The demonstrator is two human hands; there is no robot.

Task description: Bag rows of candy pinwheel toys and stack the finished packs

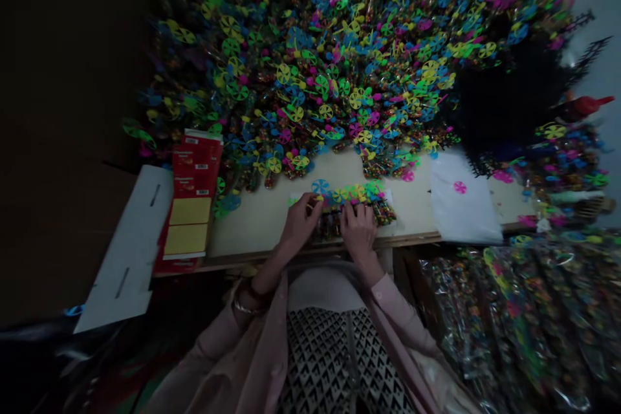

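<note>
Multicoloured filling shows through a row of slim tubes (385,212) laid side by side near the front edge of the pale table (247,233), their bright pinwheel tops (359,193) pointing away from the person. A pale sheet (390,196) is visible at the right end of the row.

Left hand (301,218): at the left end of the row, thumb and forefinger brought together beside a yellow top; whether that piece is pinched cannot be determined. Right hand (359,228): fingers bent and laid over the middle of the row, in contact with the tubes; a firm grip cannot be confirmed.

Surroundings: a large heap (310,71) of similar pinwheel tubes covers the rear of the table. Red boxes (196,165) are stacked at the left, beside a slotted white board (129,246). To the right lies a white plastic bag (463,207) bearing one pink pinwheel (460,187). Clear-wrapped packs (528,317) occupy the lower right.
</note>
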